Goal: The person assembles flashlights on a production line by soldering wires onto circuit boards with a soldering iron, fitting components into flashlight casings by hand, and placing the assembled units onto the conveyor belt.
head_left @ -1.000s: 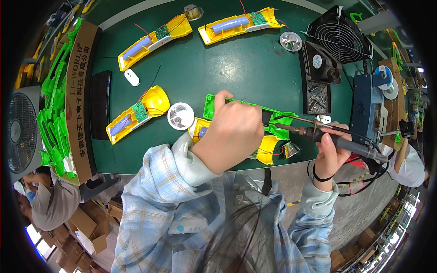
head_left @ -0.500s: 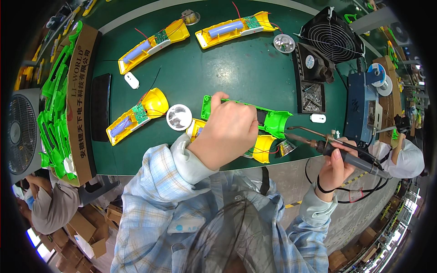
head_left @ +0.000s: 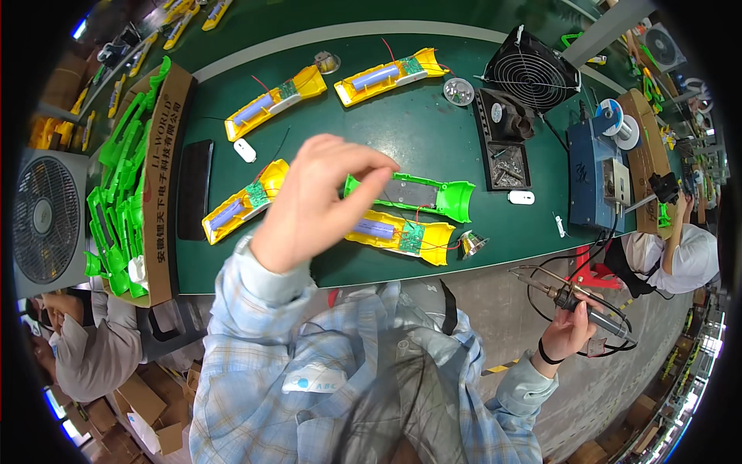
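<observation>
My left hand (head_left: pixel 313 197) is raised over the near part of the bench. Its thumb and forefinger come together in a pinch; what is between them, if anything, is too small to make out. Just beyond its fingertips lies a green plastic half-shell (head_left: pixel 452 199) with a dark grey inner panel. In front of the shell sits a yellow half-shell (head_left: pixel 437 241) with a purple battery cell (head_left: pixel 376 228), a green circuit board (head_left: pixel 412 238) and thin wires. My right hand (head_left: pixel 568 332), off the bench edge, grips a soldering iron (head_left: pixel 576 303) with a thin metal tube along it.
Similar yellow half-shells (head_left: pixel 267 108) lie farther back and left, with reflector cups (head_left: pixel 458 92). A box of green shells (head_left: pixel 171 193) and a black tray (head_left: pixel 189 189) stand left. A black fan (head_left: pixel 533 66), parts tray (head_left: pixel 506 166) and blue soldering station (head_left: pixel 591 174) stand right.
My left hand has come off the green half-shell and moved left and up, uncovering the yellow unit in front. The soldering iron has dropped back from the shell, below the bench edge.
</observation>
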A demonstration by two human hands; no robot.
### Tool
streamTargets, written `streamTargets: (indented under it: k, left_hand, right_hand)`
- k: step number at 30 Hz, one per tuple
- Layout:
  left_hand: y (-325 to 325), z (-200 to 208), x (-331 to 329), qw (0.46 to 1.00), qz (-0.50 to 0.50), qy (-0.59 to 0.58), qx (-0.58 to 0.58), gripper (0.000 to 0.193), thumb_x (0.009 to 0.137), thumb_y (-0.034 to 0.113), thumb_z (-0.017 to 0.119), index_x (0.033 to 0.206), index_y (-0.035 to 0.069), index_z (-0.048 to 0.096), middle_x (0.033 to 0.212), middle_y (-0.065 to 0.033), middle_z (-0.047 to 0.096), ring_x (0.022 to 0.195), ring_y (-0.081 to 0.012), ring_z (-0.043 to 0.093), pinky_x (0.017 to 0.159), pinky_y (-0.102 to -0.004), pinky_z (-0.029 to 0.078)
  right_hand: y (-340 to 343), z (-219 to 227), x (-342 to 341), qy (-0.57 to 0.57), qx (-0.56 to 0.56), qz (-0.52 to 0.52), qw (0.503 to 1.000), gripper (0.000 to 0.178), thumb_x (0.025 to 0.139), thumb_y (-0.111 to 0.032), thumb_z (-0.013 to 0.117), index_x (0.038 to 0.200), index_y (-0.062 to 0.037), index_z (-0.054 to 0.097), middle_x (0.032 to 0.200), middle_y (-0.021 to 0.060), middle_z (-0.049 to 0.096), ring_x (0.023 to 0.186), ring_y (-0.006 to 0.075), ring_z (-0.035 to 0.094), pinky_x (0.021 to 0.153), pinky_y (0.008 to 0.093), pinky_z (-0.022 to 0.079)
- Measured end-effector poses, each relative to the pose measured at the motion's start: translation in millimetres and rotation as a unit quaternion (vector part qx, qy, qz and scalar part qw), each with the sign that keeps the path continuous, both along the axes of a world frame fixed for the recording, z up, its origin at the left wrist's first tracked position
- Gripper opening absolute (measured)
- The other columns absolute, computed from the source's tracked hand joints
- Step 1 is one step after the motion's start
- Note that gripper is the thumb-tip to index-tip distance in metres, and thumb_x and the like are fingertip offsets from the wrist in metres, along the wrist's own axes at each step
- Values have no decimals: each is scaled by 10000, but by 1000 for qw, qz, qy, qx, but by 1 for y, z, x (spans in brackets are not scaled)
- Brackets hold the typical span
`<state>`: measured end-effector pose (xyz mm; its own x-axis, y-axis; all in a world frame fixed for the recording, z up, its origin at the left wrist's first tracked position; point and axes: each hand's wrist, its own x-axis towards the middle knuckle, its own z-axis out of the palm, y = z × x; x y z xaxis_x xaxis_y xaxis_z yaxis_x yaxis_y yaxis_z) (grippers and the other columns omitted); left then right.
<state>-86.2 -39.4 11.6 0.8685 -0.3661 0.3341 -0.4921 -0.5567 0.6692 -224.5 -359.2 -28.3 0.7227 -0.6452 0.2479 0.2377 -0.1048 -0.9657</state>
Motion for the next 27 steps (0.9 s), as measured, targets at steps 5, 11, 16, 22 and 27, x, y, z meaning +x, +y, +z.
streamTargets:
  k: [5, 11, 16, 22, 27]
  left_hand:
    - [16, 8, 16, 987, -8, 147, 68, 229, 763, 205, 611, 676, -7, 625, 594, -100, 574, 532, -170, 520, 549, -287, 399]
    - [-6, -35, 6, 997, 14, -56, 54, 162, 714, 225, 663, 720, 64, 674, 695, -66, 625, 662, -206, 537, 617, -310, 387]
    - [-15, -43, 1, 999, -48, -19, -16, 96, 715, 172, 667, 755, 86, 674, 812, -1, 642, 798, -165, 530, 765, -313, 356]
    - [-15, -45, 1, 973, -155, 105, -132, 105, 752, 182, 649, 786, 84, 663, 759, -17, 627, 752, -154, 537, 778, -294, 363]
    - [-2, -36, 4, 981, -146, 116, -45, 98, 751, 190, 648, 789, 101, 668, 734, -5, 622, 726, -130, 528, 822, -292, 322]
  right_hand:
    - [7, -3, -13, 1, 14, -43, 999, 141, 772, -133, 511, 826, -3, 508, 789, 26, 440, 553, 56, 375, 439, 169, 273]
    - [17, -4, -22, 32, 86, 4, 996, 136, 732, -140, 570, 811, -45, 512, 741, 14, 487, 555, 51, 413, 446, 152, 284]
    - [33, -3, -13, 49, 87, 34, 994, 162, 731, -149, 591, 821, -44, 507, 759, 30, 506, 549, 47, 403, 443, 155, 282]
    - [48, 0, 9, 23, 97, 52, 994, 155, 736, -107, 581, 828, -19, 493, 840, 44, 485, 616, 73, 433, 475, 166, 328]
    - [50, 2, 17, 24, 115, 96, 988, 132, 738, -63, 557, 836, -7, 488, 868, 54, 480, 706, 104, 478, 549, 188, 390]
